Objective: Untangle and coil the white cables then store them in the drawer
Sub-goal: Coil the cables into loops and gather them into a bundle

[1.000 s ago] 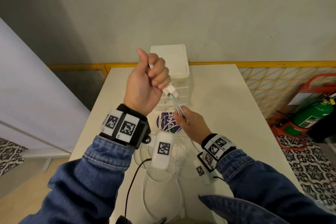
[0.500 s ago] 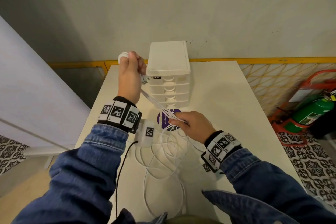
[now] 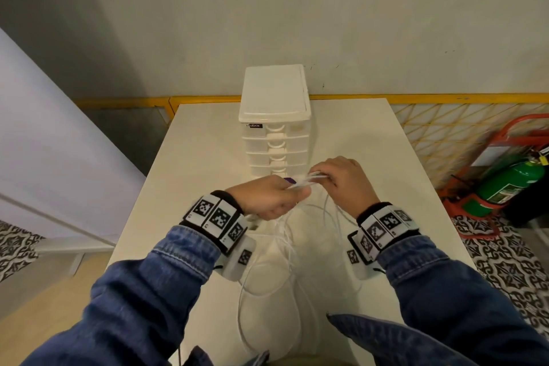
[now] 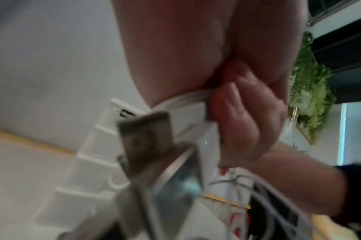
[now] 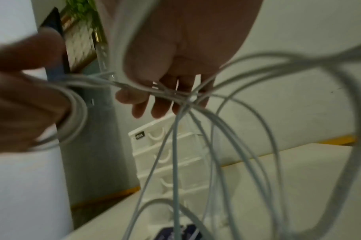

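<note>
Both hands, the left hand (image 3: 269,200) and right hand (image 3: 344,181), pinch the white cables (image 3: 309,181) at 6 o'clock from the closed drawer unit (image 3: 274,116), where hanging loops may knot again if pulled.

Both hands meet close together, left hand (image 3: 269,200) and right hand (image 3: 344,181) with fingers curled.

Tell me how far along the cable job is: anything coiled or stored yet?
Nothing is stored: every drawer of the drawer unit looks closed. In hand: the left hand grips a few gathered turns of white cable, and the right hand holds the strands beside it. Left to do: long loose loops trail over the table, so untangling, most coiling and stowing remain.
</note>
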Available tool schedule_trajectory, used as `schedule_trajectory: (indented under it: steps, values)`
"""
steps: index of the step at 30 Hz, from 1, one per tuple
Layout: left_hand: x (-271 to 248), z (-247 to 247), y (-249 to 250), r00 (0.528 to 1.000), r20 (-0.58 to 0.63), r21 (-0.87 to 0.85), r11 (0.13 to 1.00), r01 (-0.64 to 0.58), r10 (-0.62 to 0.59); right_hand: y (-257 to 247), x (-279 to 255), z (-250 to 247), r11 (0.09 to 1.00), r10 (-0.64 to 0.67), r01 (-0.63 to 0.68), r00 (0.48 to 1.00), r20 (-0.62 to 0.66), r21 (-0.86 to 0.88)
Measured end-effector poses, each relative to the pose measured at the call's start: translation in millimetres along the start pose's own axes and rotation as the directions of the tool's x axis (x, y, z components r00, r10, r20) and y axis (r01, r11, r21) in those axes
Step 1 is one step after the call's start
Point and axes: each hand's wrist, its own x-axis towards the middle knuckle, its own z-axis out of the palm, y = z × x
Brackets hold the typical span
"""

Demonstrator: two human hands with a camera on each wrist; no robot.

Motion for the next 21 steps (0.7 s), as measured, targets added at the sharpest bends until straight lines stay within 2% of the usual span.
schedule_trajectory:
  steps: [2, 3, 5, 7, 9, 11, 14, 18, 20, 21]
  values:
    - [2, 8, 7, 0.996, 0.039, -0.21, 0.975, -0.073, 0.083, 5, -4, 7, 0.998, 0.017, -0.016, 1.0, 0.02, -0.059]
    - [3, 8, 12, 0.99, 0.034, -0.34, 0.933, -0.114, 0.134, 8, -7, 12, 0.999, 0.027, -0.026, 0.999, 0.025, -0.045]
    - [1, 1, 26, 0.972, 0.004, -0.573, 0.797, -0.191, 0.236, 13, -13, 20, 0.994, 0.096, -0.098, 0.994, 0.045, 0.057]
    - [-3, -9, 41, 0.938, -0.031, -0.721, 0.643, -0.261, 0.345, 14, -17, 23, 0.963, 0.191, -0.201, 0.979, 0.07, 0.18]
    - [-7, -17, 55, 0.898, -0.086, -0.777, 0.536, -0.331, 0.431, 11, -18, 24, 0.952, 0.201, -0.215, 0.976, 0.086, 0.217]
    - [-13, -27, 65, 0.855, -0.179, -0.791, 0.445, -0.42, 0.487, 11, -19, 26, 0.963, 0.184, -0.202, 0.976, 0.113, 0.177]
    - [-24, -47, 77, 0.789, -0.344, -0.78, 0.314, -0.542, 0.509, 21, -28, 33, 0.97, 0.22, -0.232, 0.966, 0.134, 0.078]
    - [-30, -58, 74, 0.769, -0.468, -0.739, 0.284, -0.611, 0.436, 26, -33, 37, 0.965, 0.255, -0.262, 0.948, 0.193, 0.015]
    - [-30, -55, 72, 0.799, -0.452, -0.739, 0.335, -0.584, 0.395, 23, -27, 31, 0.95, 0.298, -0.31, 0.932, 0.206, 0.03]
    - [-30, -52, 71, 0.824, -0.429, -0.734, 0.388, -0.557, 0.37, 20, -23, 27, 0.939, 0.321, -0.337, 0.93, 0.177, 0.069]
